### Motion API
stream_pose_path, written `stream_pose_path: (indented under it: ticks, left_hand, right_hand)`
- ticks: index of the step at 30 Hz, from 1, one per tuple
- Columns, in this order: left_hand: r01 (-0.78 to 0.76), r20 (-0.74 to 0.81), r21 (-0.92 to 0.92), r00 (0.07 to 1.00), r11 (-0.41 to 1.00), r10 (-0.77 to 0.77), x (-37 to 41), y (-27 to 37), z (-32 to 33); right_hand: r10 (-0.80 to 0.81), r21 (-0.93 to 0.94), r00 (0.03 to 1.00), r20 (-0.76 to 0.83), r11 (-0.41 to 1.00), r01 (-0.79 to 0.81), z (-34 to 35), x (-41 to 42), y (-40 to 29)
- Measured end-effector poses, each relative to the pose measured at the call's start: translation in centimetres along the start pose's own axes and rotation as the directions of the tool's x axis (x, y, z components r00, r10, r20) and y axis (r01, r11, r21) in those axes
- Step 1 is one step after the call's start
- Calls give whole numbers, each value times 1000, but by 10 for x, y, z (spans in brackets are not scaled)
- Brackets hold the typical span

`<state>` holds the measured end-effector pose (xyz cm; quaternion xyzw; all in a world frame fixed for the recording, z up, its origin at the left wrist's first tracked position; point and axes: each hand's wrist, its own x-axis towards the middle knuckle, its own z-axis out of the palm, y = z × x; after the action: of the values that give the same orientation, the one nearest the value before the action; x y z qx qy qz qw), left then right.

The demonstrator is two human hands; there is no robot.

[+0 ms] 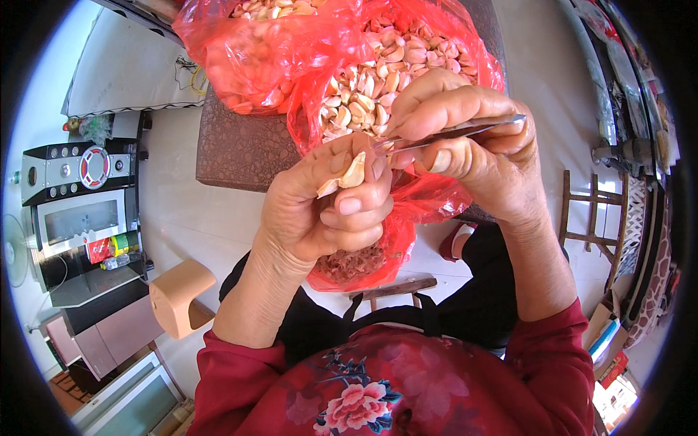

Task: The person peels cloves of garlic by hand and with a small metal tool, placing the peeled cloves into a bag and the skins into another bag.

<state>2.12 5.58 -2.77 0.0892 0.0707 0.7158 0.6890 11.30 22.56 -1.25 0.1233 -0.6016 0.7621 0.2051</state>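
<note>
Between its thumb and fingers my left hand (pixel 332 201) pinches a garlic clove (pixel 353 170), with a bit of loose skin beside it. My right hand (pixel 463 125) grips metal tweezers (pixel 452 132), whose tips reach the fingertips of my left hand; whether they grasp anything there is too small to tell. Beyond my hands lies an open red plastic bag (pixel 491 71) full of unpeeled garlic cloves (pixel 403 54). Another red plastic bag (pixel 245 60) with paler cloves stands at its left. Below my left hand, a red bag holds dry garlic skins (pixel 351 264).
The bags rest on a brown leather-patterned table (pixel 245 141). A tan plastic stool (pixel 174 297) stands on the floor at the left, near a cabinet with a speaker (pixel 71 168). On the right is a wooden rack or chair frame (pixel 593 199). A small wooden stool (pixel 401 287) is near my knees.
</note>
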Motion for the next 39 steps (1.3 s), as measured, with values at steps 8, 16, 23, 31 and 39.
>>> stream_pose_path:
  ticks: [8,16,23,31,39]
  left_hand:
    - [51,20,-108,999,993,-50,0,-4,-1]
    - [99,13,-160,995,982,-99,0,-4,-2]
    - [102,37,-195,995,975,-96,-1,-4,-1]
    - [74,23,-188,997,979,-71,-1,-4,0]
    - [88,25,-175,996,981,-85,-2,-2,1]
  right_hand:
    - [-4,-69,999,52,998,8,0,0,-6]
    - [-36,-109,998,44,993,41,4,2,-9]
    - [-29,-172,997,66,984,40,5,5,-10]
    - [-88,-214,990,106,971,109,4,8,-6]
    - [-43,-152,996,79,987,55,7,7,-5]
